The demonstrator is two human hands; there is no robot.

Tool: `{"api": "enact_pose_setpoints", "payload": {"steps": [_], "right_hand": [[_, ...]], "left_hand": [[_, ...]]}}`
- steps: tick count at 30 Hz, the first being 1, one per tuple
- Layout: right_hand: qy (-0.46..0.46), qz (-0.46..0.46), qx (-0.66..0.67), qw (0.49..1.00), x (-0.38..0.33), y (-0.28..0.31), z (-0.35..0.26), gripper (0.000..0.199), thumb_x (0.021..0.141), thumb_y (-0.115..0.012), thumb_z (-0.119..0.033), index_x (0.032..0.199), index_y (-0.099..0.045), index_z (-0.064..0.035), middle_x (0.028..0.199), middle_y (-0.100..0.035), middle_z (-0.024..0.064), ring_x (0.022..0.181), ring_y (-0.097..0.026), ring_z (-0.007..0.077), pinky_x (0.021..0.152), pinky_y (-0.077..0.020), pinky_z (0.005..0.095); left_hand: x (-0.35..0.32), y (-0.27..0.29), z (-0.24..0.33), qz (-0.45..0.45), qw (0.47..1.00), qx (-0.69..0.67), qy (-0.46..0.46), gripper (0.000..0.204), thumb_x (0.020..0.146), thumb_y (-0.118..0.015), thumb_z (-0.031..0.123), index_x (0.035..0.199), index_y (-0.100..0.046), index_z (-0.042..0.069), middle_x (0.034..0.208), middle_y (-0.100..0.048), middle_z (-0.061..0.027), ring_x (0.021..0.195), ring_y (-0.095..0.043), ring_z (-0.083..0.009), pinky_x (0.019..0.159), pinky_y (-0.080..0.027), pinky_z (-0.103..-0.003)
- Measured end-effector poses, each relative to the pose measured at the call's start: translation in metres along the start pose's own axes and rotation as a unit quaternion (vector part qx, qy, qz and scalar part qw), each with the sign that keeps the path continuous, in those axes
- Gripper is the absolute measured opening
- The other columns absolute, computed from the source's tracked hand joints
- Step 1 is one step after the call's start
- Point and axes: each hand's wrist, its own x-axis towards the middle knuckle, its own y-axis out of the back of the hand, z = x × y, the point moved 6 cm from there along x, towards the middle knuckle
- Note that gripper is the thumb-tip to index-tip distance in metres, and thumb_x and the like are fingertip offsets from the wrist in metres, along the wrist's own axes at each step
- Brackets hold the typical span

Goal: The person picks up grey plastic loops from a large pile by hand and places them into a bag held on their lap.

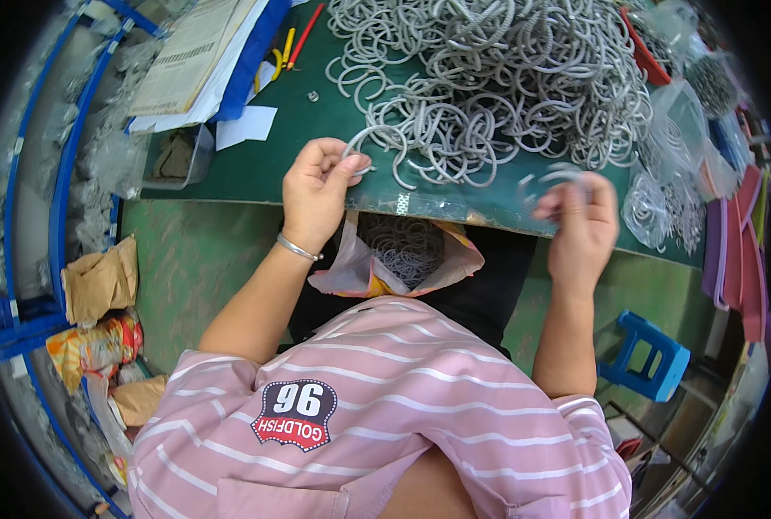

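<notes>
My left hand [314,189] is at the table's front edge, with thumb and fingers pinched on a grey, ribbed open ring [361,138]. Out to the right, my right hand [583,227] has its fingers curled around one or more grey rings [562,170]; motion blur hides how many. Beyond both hands lies a large heap of similar grey open rings [524,69], its near edge spreading toward me. Below the table edge, at my lap, an open bag [461,266] contains many grey rings [403,248].
The green table [290,121] carries papers and a blue folder [251,60], yellow-handled pliers [276,62], a red pen [306,36] and a clear plastic box [199,156]. Plastic bags [675,130] crowd the right end. A blue stool [649,356] stands right; blue shelving [64,182] stands left.
</notes>
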Motion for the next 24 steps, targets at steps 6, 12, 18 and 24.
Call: {"api": "enact_pose_setpoints", "payload": {"steps": [6,12,18,24], "right_hand": [[-0.206,-0.278,-0.224,0.911,-0.076,-0.070,0.077,0.005,0.092,-0.058,-0.004,0.092,-0.057,0.0004,0.070,-0.062,0.0058,0.058,-0.059,0.0109,0.055,-0.0495,0.0246],[-0.019,-0.369,-0.461,0.807,-0.094,-0.090,0.124,0.021,0.084,-0.062,-0.012,0.102,-0.060,-0.0002,0.093,-0.064,0.0245,0.093,-0.061,0.0410,0.083,-0.0472,0.0465],[-0.196,-0.629,-0.339,0.672,-0.136,-0.113,0.157,0.020,0.087,-0.055,-0.020,0.092,-0.063,-0.0022,0.095,-0.066,0.0226,0.089,-0.062,0.0399,0.079,-0.0474,0.0484],[0.097,-0.368,-0.242,0.893,-0.060,-0.111,0.021,0.008,0.078,-0.066,-0.004,0.080,-0.059,-0.0026,0.078,-0.058,0.0142,0.076,-0.059,0.0347,0.067,-0.0485,0.0406]], "left_hand": [[0.001,-0.021,0.033,-0.010,0.930,0.239,-0.278,0.007,0.081,-0.070,0.000,0.087,-0.065,0.000,0.099,-0.062,-0.0077,0.083,-0.061,-0.0114,0.071,-0.048,-0.022],[-0.018,-0.003,0.019,-0.009,0.983,0.098,-0.154,0.007,0.080,-0.070,-0.001,0.084,-0.065,0.000,0.085,-0.057,-0.0047,0.066,-0.051,-0.0080,0.058,-0.042,-0.021],[-0.049,-0.021,0.009,-0.201,0.932,0.240,-0.182,0.010,0.074,-0.072,0.001,0.081,-0.065,0.002,0.073,-0.058,-0.0086,0.067,-0.058,-0.0207,0.060,-0.047,-0.030],[-0.084,-0.029,-0.067,-0.363,0.874,0.323,-0.027,0.035,0.078,-0.069,0.009,0.110,-0.062,-0.003,0.104,-0.064,-0.0202,0.093,-0.062,-0.0367,0.082,-0.050,-0.043]]}}
